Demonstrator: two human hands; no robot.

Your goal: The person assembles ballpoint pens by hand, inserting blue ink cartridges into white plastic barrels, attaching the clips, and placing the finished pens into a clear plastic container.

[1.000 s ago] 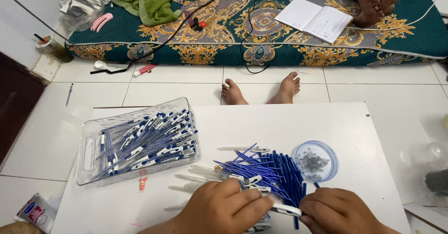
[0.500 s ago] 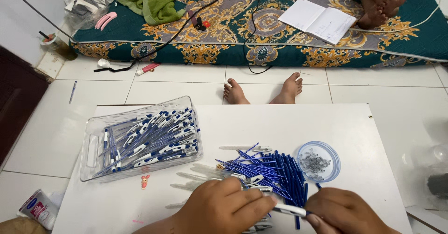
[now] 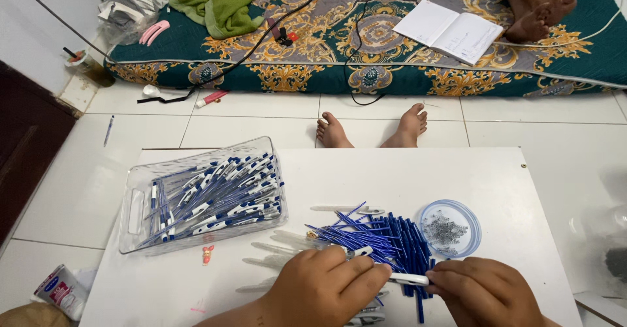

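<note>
Pen barrel (image 3: 410,279), white, is pinched between the left hand (image 3: 326,291) and right hand (image 3: 486,292), near a pile of blue refills (image 3: 385,239) on the white table (image 3: 405,183).

A white pen barrel (image 3: 408,279) lies level, gripped between both hands above the table.

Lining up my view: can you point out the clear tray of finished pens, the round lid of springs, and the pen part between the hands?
clear tray (image 3: 134,204), head view, its left handle wall.
round lid (image 3: 473,226), head view, its right rim.
pen part (image 3: 410,279), head view, the white barrel between both hands.
</note>
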